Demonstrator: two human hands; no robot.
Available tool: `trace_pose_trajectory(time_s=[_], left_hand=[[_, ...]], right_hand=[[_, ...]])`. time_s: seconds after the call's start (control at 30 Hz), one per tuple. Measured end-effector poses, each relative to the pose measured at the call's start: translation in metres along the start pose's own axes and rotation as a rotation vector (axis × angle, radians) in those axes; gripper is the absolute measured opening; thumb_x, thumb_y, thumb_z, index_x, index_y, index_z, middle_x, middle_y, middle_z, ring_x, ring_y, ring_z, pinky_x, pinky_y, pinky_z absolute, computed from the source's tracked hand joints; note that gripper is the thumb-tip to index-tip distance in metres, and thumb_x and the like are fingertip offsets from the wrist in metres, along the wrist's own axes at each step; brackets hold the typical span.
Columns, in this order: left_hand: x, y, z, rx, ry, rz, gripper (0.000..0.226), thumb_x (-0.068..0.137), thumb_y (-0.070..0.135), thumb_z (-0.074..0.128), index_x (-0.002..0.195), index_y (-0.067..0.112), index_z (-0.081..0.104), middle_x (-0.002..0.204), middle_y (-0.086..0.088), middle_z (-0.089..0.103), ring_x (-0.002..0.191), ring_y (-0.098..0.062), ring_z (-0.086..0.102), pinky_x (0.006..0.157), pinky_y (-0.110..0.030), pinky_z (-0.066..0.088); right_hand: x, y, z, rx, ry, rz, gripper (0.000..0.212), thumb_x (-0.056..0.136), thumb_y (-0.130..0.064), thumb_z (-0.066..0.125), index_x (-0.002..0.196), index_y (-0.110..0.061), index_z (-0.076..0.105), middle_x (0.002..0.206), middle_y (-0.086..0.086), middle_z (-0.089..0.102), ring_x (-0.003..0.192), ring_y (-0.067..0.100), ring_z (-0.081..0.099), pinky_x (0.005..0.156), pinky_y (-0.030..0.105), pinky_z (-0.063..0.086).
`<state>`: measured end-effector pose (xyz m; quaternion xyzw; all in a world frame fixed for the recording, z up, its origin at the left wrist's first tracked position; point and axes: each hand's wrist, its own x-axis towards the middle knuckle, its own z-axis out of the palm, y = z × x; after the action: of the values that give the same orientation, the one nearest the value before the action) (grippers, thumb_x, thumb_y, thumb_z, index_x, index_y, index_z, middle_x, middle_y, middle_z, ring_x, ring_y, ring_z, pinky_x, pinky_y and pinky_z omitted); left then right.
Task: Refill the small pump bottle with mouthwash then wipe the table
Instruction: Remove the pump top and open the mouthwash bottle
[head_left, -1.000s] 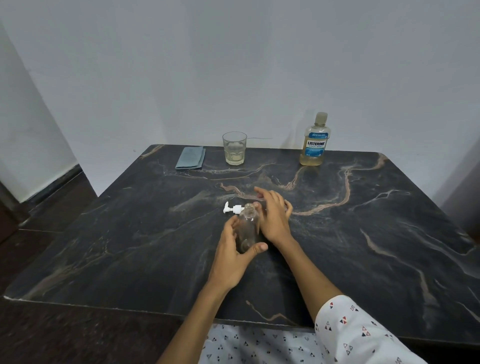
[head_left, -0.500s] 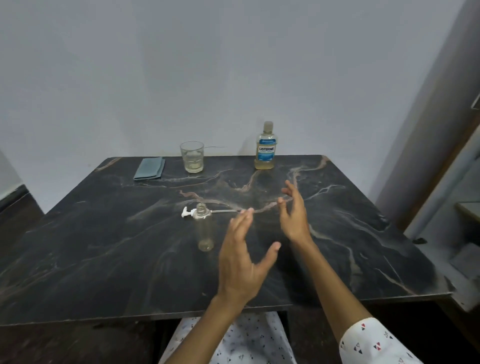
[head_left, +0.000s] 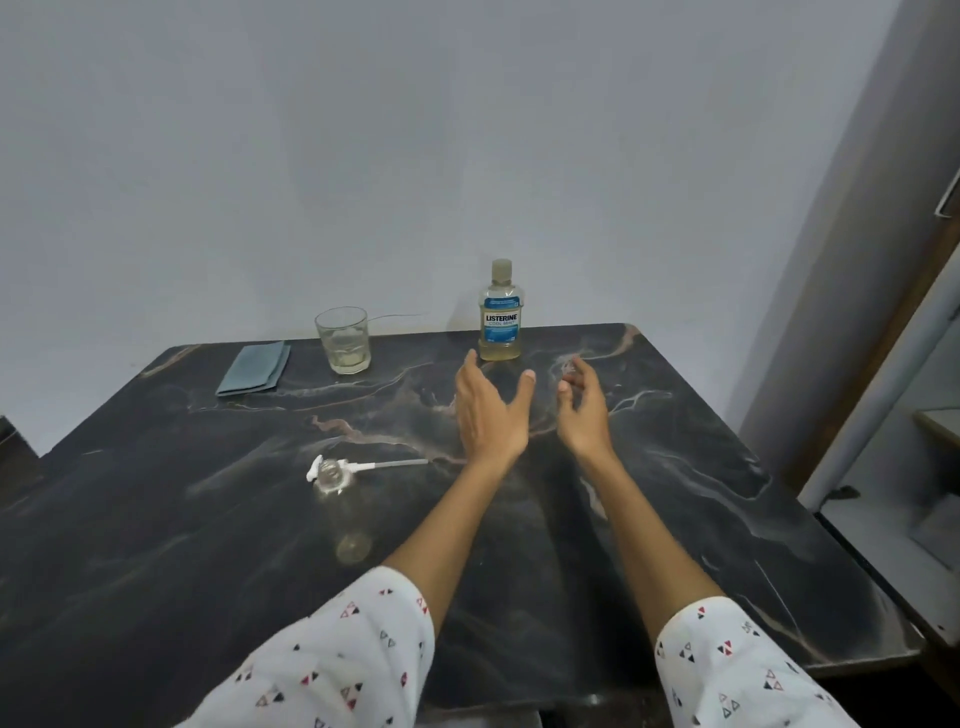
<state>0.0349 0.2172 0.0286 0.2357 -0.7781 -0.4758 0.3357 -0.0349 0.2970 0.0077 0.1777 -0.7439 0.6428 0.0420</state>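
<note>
A person in a white patterned top reaches both arms out over a dark marble table (head_left: 727, 519) with pale veins. The left hand (head_left: 488, 410) hangs above the far middle of the table with fingers straight and thumb spread wide, so its grip is open and holds nothing. The right hand (head_left: 584, 410) is just beside it on the right, fingers loosely curled and relaxed, its grip likewise open and empty. Both hands are short of the mouthwash bottle (head_left: 500, 314), which stands upright at the far edge of the table against the wall, capped, with a blue label and yellowish liquid in its lower part; neither hand touches it. The small pump bottle (head_left: 340, 512), clear and seemingly empty, stands upright on the table to the left of the left forearm, well apart from both hands, with its neck open. Its white pump head (head_left: 358, 466), with the thin dip tube pointing right, lies flat on the table just behind the bottle's mouth. At the far edge, left of the mouthwash bottle, stands a drinking glass (head_left: 343, 340) with a little pale liquid at the bottom. Further left lies a folded grey-blue cloth (head_left: 253, 369), flat on the table near the far left corner.
</note>
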Motion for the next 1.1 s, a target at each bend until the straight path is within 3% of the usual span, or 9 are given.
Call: trace_pose_trajectory(time_s=[0.17,0.33,0.5,0.63,0.73,0.83,1.0,1.1], left_hand=[[0.068,-0.011,0.035,-0.071,0.003,-0.201,0.082,0.092,0.043,0.055,0.151,0.014,0.006,0.159,-0.007,0.013,0.141,-0.028,0.028,0.115,-0.047,0.025],[0.124,-0.034,0.053,-0.106,0.014,-0.331,0.079,0.095,0.037,0.051,0.151,0.012,0.002,0.16,-0.008,0.01,0.145,-0.026,0.018,0.115,-0.038,0.02],[0.166,-0.057,0.068,-0.155,-0.052,-0.374,0.062,0.101,0.013,0.037,0.152,0.016,0.001,0.159,-0.007,0.012,0.144,-0.026,0.02,0.115,-0.038,0.021],[0.182,-0.067,0.08,-0.235,-0.113,-0.399,0.071,0.097,-0.001,0.041,0.152,0.019,0.001,0.159,-0.005,0.013,0.144,-0.024,0.02,0.114,-0.039,0.025],[0.19,-0.072,0.083,-0.334,-0.092,-0.401,0.066,0.097,-0.002,0.039,0.152,0.016,0.007,0.158,-0.006,0.019,0.143,-0.023,0.025,0.112,-0.035,0.028],[0.193,-0.071,0.083,-0.409,-0.089,-0.378,0.054,0.098,-0.001,0.037,0.149,0.011,0.022,0.151,-0.007,0.036,0.135,-0.019,0.039,0.108,-0.029,0.033],[0.183,-0.058,0.079,-0.416,-0.025,-0.318,0.042,0.098,0.004,0.045,0.139,0.011,0.042,0.136,-0.007,0.053,0.121,-0.018,0.052,0.096,-0.025,0.042],[0.169,-0.04,0.074,-0.404,-0.014,-0.275,0.038,0.098,0.005,0.044,0.135,0.012,0.046,0.132,-0.008,0.055,0.115,-0.018,0.055,0.093,-0.025,0.045]], right_hand=[[0.061,0.019,0.013,0.012,-0.014,0.126,0.046,0.1,-0.007,0.038,0.145,-0.01,0.03,0.136,0.011,0.046,0.124,0.02,0.046,0.09,0.017,0.036],[0.116,0.036,0.034,-0.019,-0.104,0.228,0.049,0.101,-0.007,0.037,0.147,-0.014,0.025,0.141,0.008,0.041,0.128,0.019,0.041,0.094,0.021,0.036],[0.156,0.05,0.061,-0.07,-0.199,0.237,0.058,0.098,0.003,0.035,0.15,-0.015,0.019,0.154,0.006,0.026,0.141,0.022,0.027,0.111,0.031,0.028],[0.179,0.055,0.08,-0.064,-0.268,0.202,0.063,0.097,0.005,0.036,0.151,-0.017,0.013,0.157,0.005,0.018,0.143,0.023,0.021,0.113,0.036,0.026],[0.186,0.055,0.09,-0.014,-0.316,0.157,0.062,0.096,0.006,0.037,0.15,-0.016,0.017,0.152,0.006,0.03,0.139,0.022,0.03,0.11,0.032,0.029],[0.188,0.055,0.096,0.009,-0.315,0.112,0.053,0.096,0.003,0.041,0.145,-0.013,0.028,0.142,0.009,0.044,0.131,0.022,0.042,0.108,0.034,0.035],[0.18,0.048,0.088,-0.052,-0.232,0.05,0.041,0.096,-0.016,0.054,0.135,-0.014,0.041,0.13,0.007,0.055,0.118,0.023,0.053,0.1,0.04,0.045],[0.165,0.038,0.074,-0.035,-0.158,0.015,0.037,0.093,-0.018,0.058,0.128,-0.015,0.046,0.122,0.005,0.058,0.112,0.023,0.056,0.096,0.042,0.048]])
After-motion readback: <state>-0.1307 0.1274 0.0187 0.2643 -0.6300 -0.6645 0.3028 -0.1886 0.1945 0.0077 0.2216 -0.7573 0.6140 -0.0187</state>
